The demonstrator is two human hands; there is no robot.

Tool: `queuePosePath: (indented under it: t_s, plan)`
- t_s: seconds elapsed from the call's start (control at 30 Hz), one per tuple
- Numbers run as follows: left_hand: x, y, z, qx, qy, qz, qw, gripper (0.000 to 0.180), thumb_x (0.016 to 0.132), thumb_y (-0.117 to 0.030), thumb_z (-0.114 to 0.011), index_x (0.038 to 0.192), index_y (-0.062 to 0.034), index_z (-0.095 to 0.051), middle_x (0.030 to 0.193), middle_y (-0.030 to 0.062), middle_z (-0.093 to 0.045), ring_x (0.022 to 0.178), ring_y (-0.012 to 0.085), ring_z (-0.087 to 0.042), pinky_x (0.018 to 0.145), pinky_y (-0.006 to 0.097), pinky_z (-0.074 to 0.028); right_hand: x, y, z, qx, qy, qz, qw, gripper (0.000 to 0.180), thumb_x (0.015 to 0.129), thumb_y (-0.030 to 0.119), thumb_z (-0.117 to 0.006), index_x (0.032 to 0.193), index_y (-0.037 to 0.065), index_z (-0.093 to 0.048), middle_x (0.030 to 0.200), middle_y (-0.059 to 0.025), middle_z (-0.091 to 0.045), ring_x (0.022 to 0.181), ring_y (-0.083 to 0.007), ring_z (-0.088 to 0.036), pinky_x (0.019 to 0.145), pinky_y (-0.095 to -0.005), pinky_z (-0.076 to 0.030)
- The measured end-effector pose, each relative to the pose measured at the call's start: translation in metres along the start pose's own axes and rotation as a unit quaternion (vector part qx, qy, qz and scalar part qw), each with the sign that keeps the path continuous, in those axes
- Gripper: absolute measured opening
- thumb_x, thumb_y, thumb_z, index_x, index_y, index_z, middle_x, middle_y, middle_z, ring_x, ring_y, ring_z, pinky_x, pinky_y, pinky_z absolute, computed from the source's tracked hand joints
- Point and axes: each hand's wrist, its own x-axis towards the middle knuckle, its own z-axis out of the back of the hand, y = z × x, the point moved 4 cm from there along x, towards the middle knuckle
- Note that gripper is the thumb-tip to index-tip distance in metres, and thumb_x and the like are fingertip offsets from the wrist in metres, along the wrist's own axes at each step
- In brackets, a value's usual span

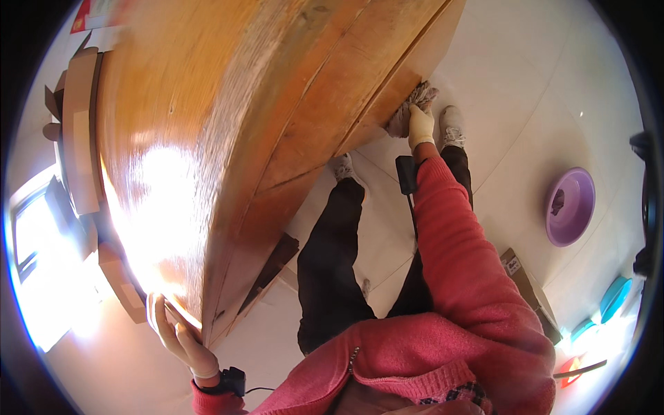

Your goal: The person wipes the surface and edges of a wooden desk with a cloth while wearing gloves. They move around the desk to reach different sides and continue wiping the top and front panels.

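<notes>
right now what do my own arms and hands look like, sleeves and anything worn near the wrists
Both arms have coral-red, fuzzy knitted sleeves. The left hand and right hand wear what look like thin, pale cream gloves with snug cuffs. Near each wrist sits a small, black, boxy device with a thin, black cable.

The right arm (453, 238) extends forward, the right hand (420, 124) curled, while the left hand (188, 344) sits low, fingers (160, 324) extended.
</notes>
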Motion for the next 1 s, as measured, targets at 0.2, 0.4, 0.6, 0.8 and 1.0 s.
queuePosePath:
  t_s: [0.2, 0.4, 0.6, 0.8, 1.0]
  plan:
    - [-0.003, 0.002, -0.001, -0.008, -0.005, 0.038, 0.999, 0.064, 0.103, -0.033, -0.036, 0.154, 0.0043, -0.047, 0.162, 0.0247, -0.04, 0.153, 0.0391, -0.038, 0.127, 0.054, -0.029, 0.014, -0.091, 0.037, -0.188, -0.039, -0.073, 0.979, 0.045, 0.087, 0.005, -0.062, 0.132, 0.001, -0.068, 0.119, -0.0155, -0.077, 0.108, -0.0306, -0.073, 0.094, -0.0386, -0.056]
    - [-0.002, 0.002, -0.002, -0.005, 0.0, -0.007, 1.0, 0.069, 0.11, -0.048, -0.034, 0.156, 0.0031, -0.045, 0.162, 0.0251, -0.041, 0.153, 0.0403, -0.038, 0.126, 0.056, -0.03, 0.034, -0.188, 0.068, -0.527, 0.017, -0.173, 0.832, 0.044, 0.092, 0.019, -0.059, 0.132, 0.006, -0.071, 0.125, -0.0294, -0.073, 0.123, -0.0453, -0.067, 0.101, -0.0476, -0.055]
    - [0.001, -0.006, -0.001, 0.027, 0.004, -0.017, 0.999, 0.072, 0.11, -0.05, -0.032, 0.154, 0.004, -0.048, 0.162, 0.0244, -0.042, 0.153, 0.0401, -0.039, 0.126, 0.055, -0.03, 0.007, -0.141, 0.038, -0.802, 0.283, 0.024, 0.525, 0.03, 0.098, 0.018, -0.06, 0.119, 0.006, -0.078, 0.125, -0.026, -0.074, 0.118, -0.0377, -0.073, 0.097, -0.045, -0.059]
    - [-0.002, -0.004, 0.0, -0.065, 0.015, -0.015, 0.998, 0.064, 0.11, -0.041, -0.042, 0.153, 0.0048, -0.049, 0.162, 0.0234, -0.043, 0.152, 0.0376, -0.04, 0.125, 0.051, -0.031, -0.075, -0.042, -0.006, -0.723, 0.243, 0.137, 0.631, 0.027, 0.098, 0.016, -0.06, 0.113, 0.005, -0.079, 0.118, -0.0253, -0.075, 0.113, -0.0391, -0.074, 0.095, -0.0443, -0.06]
    - [-0.001, 0.003, -0.003, -0.133, 0.037, -0.053, 0.989, 0.051, 0.111, -0.019, -0.045, 0.156, 0.0024, -0.049, 0.161, 0.0154, -0.046, 0.146, 0.0254, -0.047, 0.118, 0.036, -0.04, -0.163, 0.068, -0.041, -0.566, 0.18, 0.054, 0.803, 0.033, 0.09, 0.022, -0.062, 0.111, -0.001, -0.074, 0.109, -0.0297, -0.075, 0.108, -0.0478, -0.071, 0.095, -0.0516, -0.056]
